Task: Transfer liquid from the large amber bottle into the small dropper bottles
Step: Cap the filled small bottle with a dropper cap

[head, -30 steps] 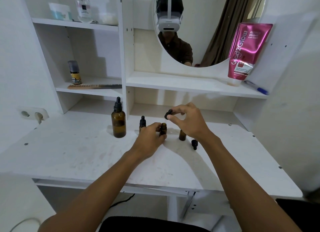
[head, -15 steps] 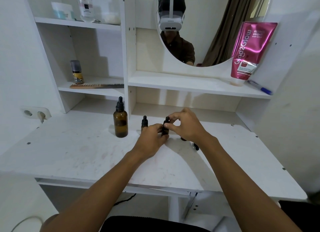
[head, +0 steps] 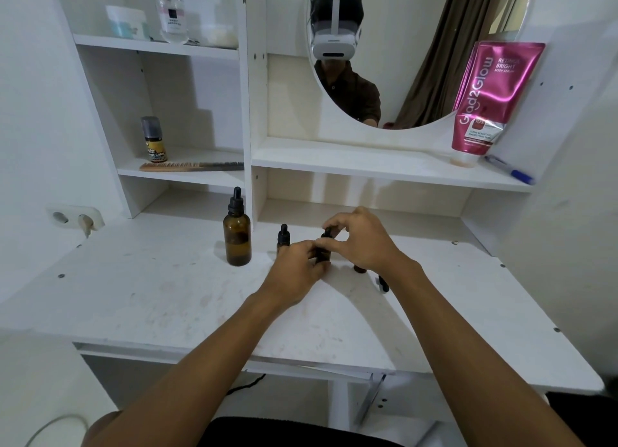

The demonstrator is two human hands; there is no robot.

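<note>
The large amber bottle [head: 237, 235] stands capped with a black dropper top on the white desk [head: 140, 296], left of my hands. A small dropper bottle [head: 283, 237] with its cap on stands just right of it. My left hand [head: 297, 269] grips a second small bottle [head: 323, 254] on the desk. My right hand [head: 363, 237] pinches the black dropper cap [head: 327, 231] on top of that bottle. A third small amber bottle [head: 359, 268] is mostly hidden behind my right wrist, and a loose black dropper cap [head: 384, 284] lies beside it.
A shelf unit rises behind the desk, with a round mirror [head: 411, 45], a pink tube [head: 491, 99] and a blue pen [head: 510, 169] on the right shelf. A comb [head: 190, 166] and a small spray bottle [head: 154, 139] sit on the left shelf. A wall socket [head: 74, 216] is at the left.
My right hand brought the black dropper cap down from above onto the small bottle that my left hand holds, and now stays on it. The camera shifted slightly.
</note>
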